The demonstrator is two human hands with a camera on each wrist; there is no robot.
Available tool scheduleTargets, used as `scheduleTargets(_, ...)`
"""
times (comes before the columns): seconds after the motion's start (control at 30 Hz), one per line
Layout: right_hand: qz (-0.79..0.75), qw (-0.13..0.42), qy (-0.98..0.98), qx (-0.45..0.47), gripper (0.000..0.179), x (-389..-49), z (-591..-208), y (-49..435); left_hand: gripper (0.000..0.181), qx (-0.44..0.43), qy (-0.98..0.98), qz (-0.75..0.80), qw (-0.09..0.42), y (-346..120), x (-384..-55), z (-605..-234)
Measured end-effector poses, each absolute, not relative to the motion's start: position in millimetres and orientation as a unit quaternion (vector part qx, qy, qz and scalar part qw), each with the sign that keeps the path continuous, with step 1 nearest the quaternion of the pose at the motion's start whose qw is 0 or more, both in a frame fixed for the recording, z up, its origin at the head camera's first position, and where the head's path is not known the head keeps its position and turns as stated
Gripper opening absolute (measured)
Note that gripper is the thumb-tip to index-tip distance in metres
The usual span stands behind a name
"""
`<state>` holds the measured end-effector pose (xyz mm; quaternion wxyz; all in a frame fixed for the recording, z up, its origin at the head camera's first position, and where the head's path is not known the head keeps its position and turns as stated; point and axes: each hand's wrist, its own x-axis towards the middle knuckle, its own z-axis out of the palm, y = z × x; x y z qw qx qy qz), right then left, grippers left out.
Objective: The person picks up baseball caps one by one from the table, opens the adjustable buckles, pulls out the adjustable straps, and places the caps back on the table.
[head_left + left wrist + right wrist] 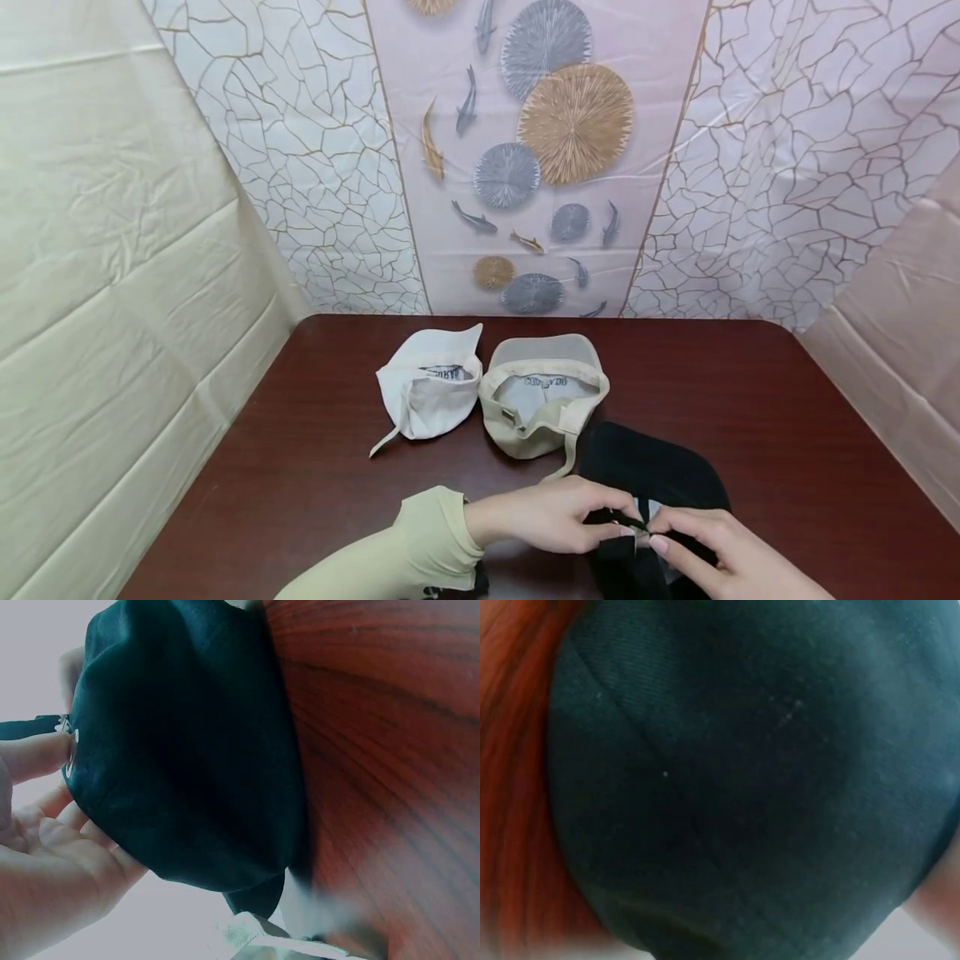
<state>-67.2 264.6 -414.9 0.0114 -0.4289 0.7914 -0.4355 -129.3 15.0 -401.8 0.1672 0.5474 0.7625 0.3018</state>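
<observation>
A black cap (652, 457) lies at the table's front right, its brim pointing away and its opening facing up. My left hand (558, 512) pinches the cap's back edge beside a metal buckle (73, 754), which shows in the left wrist view. From the other side, my right hand (716, 546) pinches the strap (30, 729) close to the buckle, fingertips almost meeting the left ones. Part of the strap is hidden behind the fingers. In the right wrist view the cap's dark crown (742, 772) fills most of the picture and conceals the fingers.
Beyond my left hand a beige cap (543, 442) lies opening up, its strap hanging loose. A white cap (431, 408) touches its left side, strap also loose. Under my left sleeve a small dark object (480, 579) is mostly hidden. Patterned cloth (345, 167) hangs behind the brown table (300, 467).
</observation>
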Motion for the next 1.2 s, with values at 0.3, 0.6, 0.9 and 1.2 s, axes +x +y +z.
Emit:
scheduleTargets(0.3, -0.424, 0.027, 0.817, -0.390, 0.027, -66, -409, 279, 0.011, 0.552, 0.730, 0.351, 0.197, 9, -131, -399)
scheduleTargets(0.6, -0.411, 0.027, 0.825, -0.386, 0.032, -62, -405, 274, 0.009, 0.535, 0.756, 0.338, 0.168, 11, -127, -398)
scheduleTargets(0.9, -0.421, 0.022, 0.809, -0.410, 0.033, -62, -413, 272, 0.010, 0.544, 0.759, 0.314, 0.170, 14, -124, -399)
scheduleTargets(1.2, -0.427, 0.030, 0.823, -0.374, 0.029, -59, -409, 280, 0.010, 0.536, 0.754, 0.338, 0.175, 12, -128, -402)
